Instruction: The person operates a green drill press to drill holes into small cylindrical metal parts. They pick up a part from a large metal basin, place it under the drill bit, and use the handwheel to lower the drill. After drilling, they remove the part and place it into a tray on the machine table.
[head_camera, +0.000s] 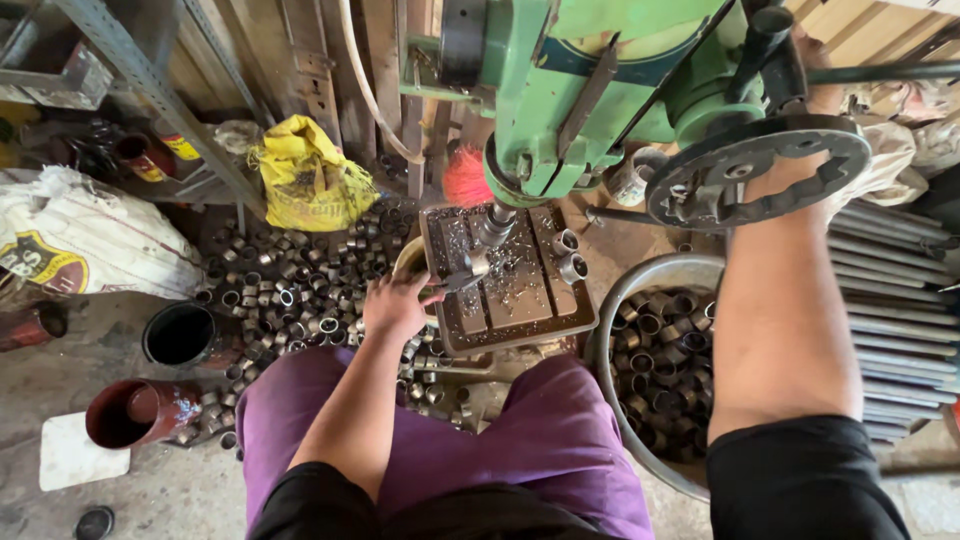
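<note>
While the fingers of the left hand (398, 305) pinch a short metal ring (474, 265) by a thin tool against the drill table (520, 300), the ring sits directly below the chuck (496, 226) of the green drill press (590, 90). Metal shavings litter the table, and 2 more rings (570, 255) stand near its right edge. The right hand (815, 95) is raised behind the black spoked handwheel (757, 170), closed around the feed lever (775, 45); how tightly the fingers wrap it cannot be told, since the wheel hides them. Purple trousers (560, 430) cover the knees below. A round metal basin (655, 360) full of rings lies just right of the table, and a loose heap of rings (300, 285) spreads on the floor to the left. Farther out are a yellow bag (310, 180), a white sack (80, 240) and 2 dark pots (180, 335).
</note>
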